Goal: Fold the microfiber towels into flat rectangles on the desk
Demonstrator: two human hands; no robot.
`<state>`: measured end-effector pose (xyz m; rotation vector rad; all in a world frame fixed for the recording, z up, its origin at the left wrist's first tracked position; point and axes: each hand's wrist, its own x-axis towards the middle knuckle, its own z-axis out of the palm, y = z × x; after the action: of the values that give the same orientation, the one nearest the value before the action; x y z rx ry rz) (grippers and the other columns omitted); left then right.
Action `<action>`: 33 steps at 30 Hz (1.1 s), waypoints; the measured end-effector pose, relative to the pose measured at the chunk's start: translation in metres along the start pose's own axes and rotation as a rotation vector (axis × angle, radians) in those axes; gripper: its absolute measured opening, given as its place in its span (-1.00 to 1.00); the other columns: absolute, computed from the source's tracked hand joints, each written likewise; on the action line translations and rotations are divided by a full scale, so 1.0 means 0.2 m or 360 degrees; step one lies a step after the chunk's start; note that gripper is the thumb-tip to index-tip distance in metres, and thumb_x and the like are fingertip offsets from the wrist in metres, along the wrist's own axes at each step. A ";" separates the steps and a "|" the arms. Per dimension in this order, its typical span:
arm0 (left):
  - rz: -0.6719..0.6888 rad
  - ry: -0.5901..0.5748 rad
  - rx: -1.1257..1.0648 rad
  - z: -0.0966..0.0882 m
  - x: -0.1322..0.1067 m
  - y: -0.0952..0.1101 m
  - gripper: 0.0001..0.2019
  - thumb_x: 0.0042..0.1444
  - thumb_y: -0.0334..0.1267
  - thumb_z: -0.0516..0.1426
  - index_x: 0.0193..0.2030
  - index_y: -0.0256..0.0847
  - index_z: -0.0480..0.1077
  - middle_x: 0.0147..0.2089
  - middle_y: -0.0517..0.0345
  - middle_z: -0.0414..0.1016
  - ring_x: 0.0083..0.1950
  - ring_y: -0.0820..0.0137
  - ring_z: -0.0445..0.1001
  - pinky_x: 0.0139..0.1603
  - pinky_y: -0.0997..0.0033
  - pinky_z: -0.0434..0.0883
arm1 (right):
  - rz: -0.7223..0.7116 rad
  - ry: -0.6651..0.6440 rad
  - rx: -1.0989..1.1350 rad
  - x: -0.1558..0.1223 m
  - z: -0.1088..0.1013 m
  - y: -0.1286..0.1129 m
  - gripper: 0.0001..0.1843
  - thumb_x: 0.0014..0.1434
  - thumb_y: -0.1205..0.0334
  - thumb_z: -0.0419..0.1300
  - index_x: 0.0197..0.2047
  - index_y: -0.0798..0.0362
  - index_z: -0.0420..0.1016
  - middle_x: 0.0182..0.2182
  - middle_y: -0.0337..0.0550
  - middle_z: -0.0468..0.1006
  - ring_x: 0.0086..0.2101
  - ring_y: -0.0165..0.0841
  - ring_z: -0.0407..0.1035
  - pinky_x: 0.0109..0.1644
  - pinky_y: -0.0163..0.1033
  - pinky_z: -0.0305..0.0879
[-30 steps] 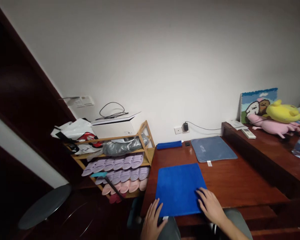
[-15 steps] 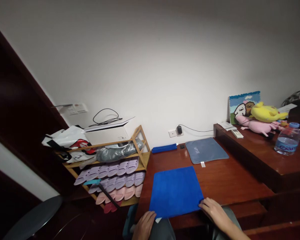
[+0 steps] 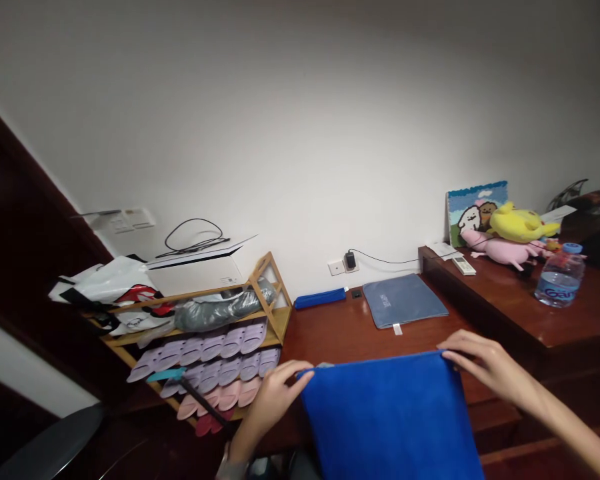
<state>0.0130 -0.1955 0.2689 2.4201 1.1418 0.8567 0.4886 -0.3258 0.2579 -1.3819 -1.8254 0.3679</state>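
A bright blue cloth is stretched between my hands, its top edge raised and the rest hanging toward me past the bottom of the view. My left hand pinches the upper left corner between thumb and fingers. At the upper right corner, my right hand grips the edge in the same way. Behind the cloth, a grey-blue folded cloth with a white tag lies flat on the wooden table. Near the wall rests a narrow folded blue cloth.
Left of the table stands a wooden shoe rack with several slippers and a white box on top. On the raised right surface are a water bottle, a remote and plush toys. A charger is plugged in.
The blue cloth was lying flat on the table with my hands at its near corners. Both hands have lifted those corners up, and the cloth now hangs from them.
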 end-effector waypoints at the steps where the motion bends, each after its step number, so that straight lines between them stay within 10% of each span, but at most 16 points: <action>1: -0.0007 -0.0074 -0.0056 0.02 0.09 0.02 -0.72 0.33 0.04 0.20 -0.11 -0.04 0.66 -0.07 0.17 0.74 -0.06 0.27 0.67 0.05 0.34 0.58 | 0.0027 -0.0001 -0.0027 0.04 -0.04 0.04 -0.47 0.38 -0.29 0.07 -0.06 -0.12 0.72 -0.07 0.05 0.67 -0.08 -0.11 0.57 0.06 -0.06 0.54; 6: 0.0025 -0.0292 -0.0270 0.22 0.57 0.02 -0.72 0.32 -0.01 0.22 -0.12 -0.14 0.66 -0.10 0.13 0.75 -0.10 0.27 0.67 -0.05 0.38 0.54 | 0.0098 0.0038 -0.0227 0.35 -0.18 0.34 -0.32 0.35 -0.40 -0.02 -0.08 -0.05 0.70 -0.08 0.05 0.70 -0.09 -0.11 0.59 0.09 -0.02 0.51; 13: 0.0266 0.0337 -0.0095 0.38 1.26 0.06 -0.71 0.38 -0.04 0.16 -0.06 -0.19 0.62 -0.06 0.03 0.71 -0.05 0.24 0.62 0.04 0.26 0.52 | 0.0003 0.0542 -0.0490 0.90 -0.42 0.62 -0.47 0.40 -0.15 0.00 -0.04 0.05 0.64 -0.08 0.03 0.68 -0.10 -0.18 0.54 0.11 -0.04 0.44; 18: 0.0343 0.0510 -0.0043 0.57 1.53 0.02 -0.80 0.40 -0.16 0.16 0.00 -0.14 0.59 0.01 -0.01 0.65 0.10 0.21 0.56 0.22 0.13 0.44 | 0.0001 0.0825 -0.0530 1.12 -0.45 0.90 -0.65 0.34 0.04 0.10 -0.05 0.03 0.62 -0.05 0.04 0.66 -0.03 -0.13 0.52 0.17 0.00 0.41; 28: 0.0148 0.0119 0.0269 1.51 1.13 -0.29 -0.81 0.28 -0.40 0.18 -0.21 -0.12 0.65 -0.15 0.05 0.71 -0.05 0.17 0.64 0.04 0.08 0.56 | 0.0729 0.0533 -0.0588 0.68 0.30 1.57 -0.74 0.07 0.29 0.11 -0.25 0.02 0.63 -0.19 0.08 0.71 -0.15 -0.10 0.63 0.02 -0.06 0.53; 33: 0.0041 0.0013 0.0346 1.77 0.96 -0.41 -0.61 0.33 -0.41 0.02 0.11 -0.06 0.60 0.17 0.03 0.66 0.21 0.17 0.59 0.24 0.02 0.55 | 0.0775 0.0473 -0.0659 0.44 0.58 1.80 -0.52 0.19 0.17 0.01 0.03 0.11 0.63 0.12 0.20 0.63 0.12 -0.04 0.55 0.24 0.04 0.47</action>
<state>0.2883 -0.0083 0.0289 2.6120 1.2688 0.7865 0.6384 -0.0898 -0.0122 -2.0533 -1.3518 0.0156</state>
